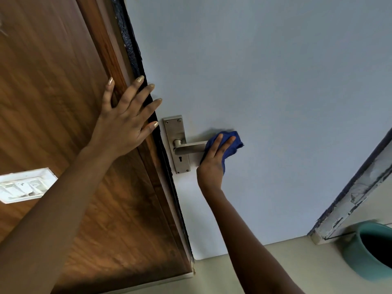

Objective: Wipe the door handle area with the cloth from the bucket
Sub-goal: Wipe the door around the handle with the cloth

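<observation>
- While the view tilts steeply, the pale blue-grey door (275, 92) fills most of it, running from the dark edge strip on the left to a chipped white frame (356, 200) at lower right.
- A brown wood-grain panel (53, 92) takes up the left side, with a white switch plate (25, 184) set into it.
- The teal bucket (369, 249) lies at the lower right edge on the beige floor (265, 270), partly cut off, well apart from the handle.
- The left hand (125, 122) is spread flat and open, fingers splayed, pressed against the wood panel at the door's edge; it holds nothing.
- The right hand (214, 160) is cupped over the blue cloth (231, 145), fingers extended on top of it, pressing it against the outer end of the lever.
- The metal door handle (189, 147) juts rightward from its upright backplate (177, 132), a keyhole just below the lever.
</observation>
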